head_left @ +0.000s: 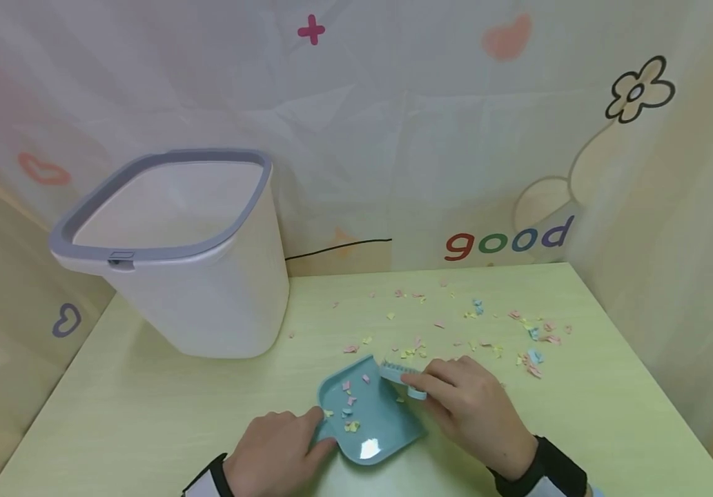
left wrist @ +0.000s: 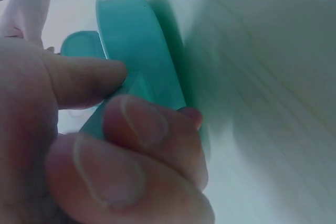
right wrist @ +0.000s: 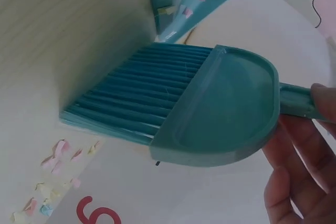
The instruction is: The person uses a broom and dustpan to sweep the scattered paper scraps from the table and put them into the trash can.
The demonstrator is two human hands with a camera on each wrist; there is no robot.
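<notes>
Beside dustpan edge: right hand grips brush; bin apart.

Soft, diffuse light fills the head view, with a white glare on the dustpan and a faint shadow beside it on the bench, while the left-wrist view is hazy and washed out beyond the dustpan, and the right-wrist view looks dim.
</notes>
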